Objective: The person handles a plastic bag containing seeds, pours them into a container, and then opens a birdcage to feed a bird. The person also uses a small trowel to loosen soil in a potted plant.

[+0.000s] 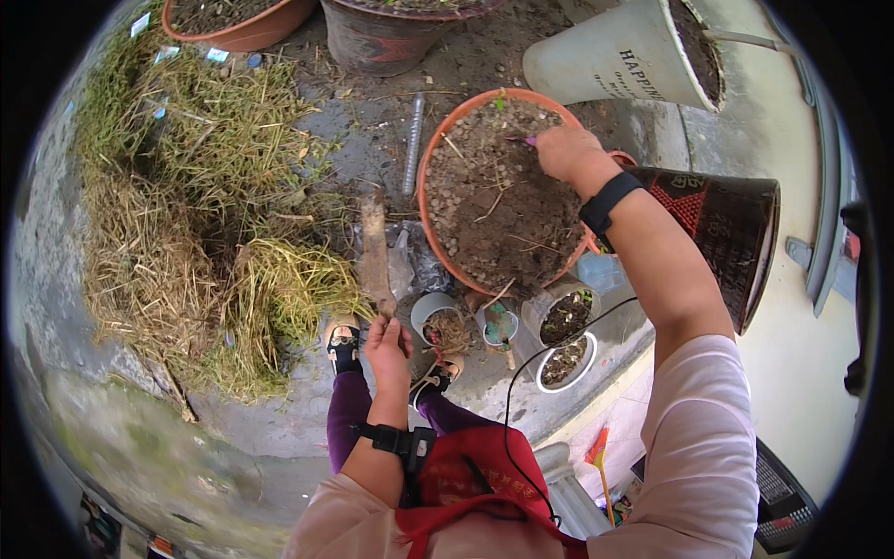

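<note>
My right hand point(564, 154) is over the upper right part of a large round orange pot point(427, 182), its fingers closed on a small purple item point(531, 141) at the soil; what that item is, I cannot tell. Grey-brown soil point(517, 209) with clods and bits of dry straw fills the pot. A small green seedling point(500, 102) stands near its far rim. My left hand point(388, 342) grips the narrow near end of a flat, soil-stained blade-like tool point(375, 244), held left of the pot; its material is unclear.
Dry and green straw point(188, 230) is heaped at the left. Small pots, such as a grey one point(423, 307) and a white-rimmed one point(592, 349), stand near my feet. A dark patterned pot point(740, 237) and a pale tall pot point(601, 56) lie right. A black cable point(513, 391) crosses before me.
</note>
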Tool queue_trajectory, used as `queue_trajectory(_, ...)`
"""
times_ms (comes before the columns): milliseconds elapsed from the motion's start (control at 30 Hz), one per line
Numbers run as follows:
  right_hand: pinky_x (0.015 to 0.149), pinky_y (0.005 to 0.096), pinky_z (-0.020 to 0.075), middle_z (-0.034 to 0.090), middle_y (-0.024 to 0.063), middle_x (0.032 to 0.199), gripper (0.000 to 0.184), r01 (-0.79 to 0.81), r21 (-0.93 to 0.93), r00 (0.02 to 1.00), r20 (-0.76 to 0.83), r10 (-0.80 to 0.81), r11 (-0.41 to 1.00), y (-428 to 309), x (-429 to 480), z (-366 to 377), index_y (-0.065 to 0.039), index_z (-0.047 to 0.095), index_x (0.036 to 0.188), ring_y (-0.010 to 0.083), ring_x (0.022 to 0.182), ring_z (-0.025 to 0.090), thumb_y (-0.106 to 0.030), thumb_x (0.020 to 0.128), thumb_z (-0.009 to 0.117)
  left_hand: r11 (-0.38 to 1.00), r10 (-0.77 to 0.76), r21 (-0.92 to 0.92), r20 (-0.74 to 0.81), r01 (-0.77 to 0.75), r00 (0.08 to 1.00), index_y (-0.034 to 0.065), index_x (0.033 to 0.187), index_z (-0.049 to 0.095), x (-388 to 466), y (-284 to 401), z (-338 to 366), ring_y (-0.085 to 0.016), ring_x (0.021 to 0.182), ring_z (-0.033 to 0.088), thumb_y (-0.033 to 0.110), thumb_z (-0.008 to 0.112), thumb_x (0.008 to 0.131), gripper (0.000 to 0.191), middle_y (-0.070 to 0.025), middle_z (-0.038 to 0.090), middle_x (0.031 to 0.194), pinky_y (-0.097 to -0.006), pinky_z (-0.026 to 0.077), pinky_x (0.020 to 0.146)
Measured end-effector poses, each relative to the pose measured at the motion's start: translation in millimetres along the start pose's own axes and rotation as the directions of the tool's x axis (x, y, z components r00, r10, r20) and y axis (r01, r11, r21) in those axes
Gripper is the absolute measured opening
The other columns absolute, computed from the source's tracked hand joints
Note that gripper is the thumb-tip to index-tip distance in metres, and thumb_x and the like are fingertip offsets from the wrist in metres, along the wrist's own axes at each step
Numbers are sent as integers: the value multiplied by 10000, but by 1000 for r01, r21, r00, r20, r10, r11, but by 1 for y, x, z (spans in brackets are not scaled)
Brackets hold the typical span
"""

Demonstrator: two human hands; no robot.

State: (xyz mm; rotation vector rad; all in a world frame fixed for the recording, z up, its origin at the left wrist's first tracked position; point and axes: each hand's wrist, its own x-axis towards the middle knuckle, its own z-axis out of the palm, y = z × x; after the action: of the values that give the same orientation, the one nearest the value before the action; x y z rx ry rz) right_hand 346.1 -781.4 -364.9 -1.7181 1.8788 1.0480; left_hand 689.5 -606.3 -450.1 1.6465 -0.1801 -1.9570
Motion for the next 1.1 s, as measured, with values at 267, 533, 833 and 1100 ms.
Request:
queue_trajectory(267, 617, 385, 508, 623, 208, 814, 209, -102, 40, 993, -49, 104, 994, -19, -28, 45, 50, 497, 936, 301, 757, 629, -86, 808, 404, 1000, 27, -13, 11, -27, 1000, 66, 811, 517, -4, 4, -5, -77, 412, 416, 114, 485, 853, 71, -10, 507, 581, -207, 295, 355)
queue_trajectory(533, 620, 367, 511, 623, 178, 810, 283, -188, 23, 981, -36, 189, 982, -28, -94, 40, 52, 450, 1047, 293, 745, 626, -75, 796, 418, 1000, 19, -21, -2, -20, 1000, 68, 801, 514, -4, 9, -12, -78, 413, 417, 120, 483, 855, 82, -9, 504, 580, -207, 298, 358)
queue_trajectory(833, 673, 400, 490, 615, 182, 770, 171, -79, -16, 972, -224, 74, 997, 42, -66, -29, -10, 600, 831, 326, 756, 604, -85, 735, 480, 999, 3, -34, 5, -3, 1000, 67, 817, 503, 0, 11, -9, -77, 415, 423, 117, 482, 858, 67, -11, 509, 582, -206, 299, 358)
queue_trajectory(1100, 740, 375, 478, 611, 146, 965, 214, -28, -151, 990, 131, 48, 988, 20, 25, -33, -46, 631, 904, 295, 861, 598, -116, 762, 487, 999, 14, -36, -2, -15, 1000, 60, 832, 512, 4, 13, -10, -81, 427, 429, 120, 468, 859, 79, -14, 511, 598, -211, 312, 368)
